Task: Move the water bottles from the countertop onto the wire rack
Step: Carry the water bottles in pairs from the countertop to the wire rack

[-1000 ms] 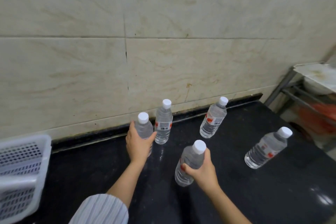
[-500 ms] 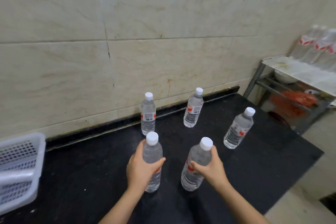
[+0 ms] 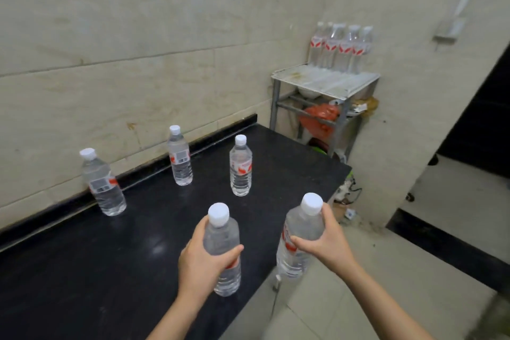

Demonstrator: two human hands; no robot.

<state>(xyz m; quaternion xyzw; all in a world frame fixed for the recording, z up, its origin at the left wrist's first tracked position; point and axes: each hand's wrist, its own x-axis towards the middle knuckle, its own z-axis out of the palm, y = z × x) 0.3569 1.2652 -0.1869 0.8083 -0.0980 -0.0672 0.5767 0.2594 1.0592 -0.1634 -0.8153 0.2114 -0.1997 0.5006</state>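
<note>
A full water bottle (image 3: 220,233) is clasped in the left hand (image 3: 200,263), a second bottle (image 3: 299,232) in the right hand (image 3: 329,243)

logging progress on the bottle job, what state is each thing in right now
left hand, grips the left-hand bottle, upright, capped
right hand, grips the right-hand bottle, capped, beyond the countertop edge
far-left bottle, standing on the countertop, capped
middle bottle, standing, capped
rightmost standing bottle, standing, capped
rack bottles, standing in a row on top of the wire rack
</note>
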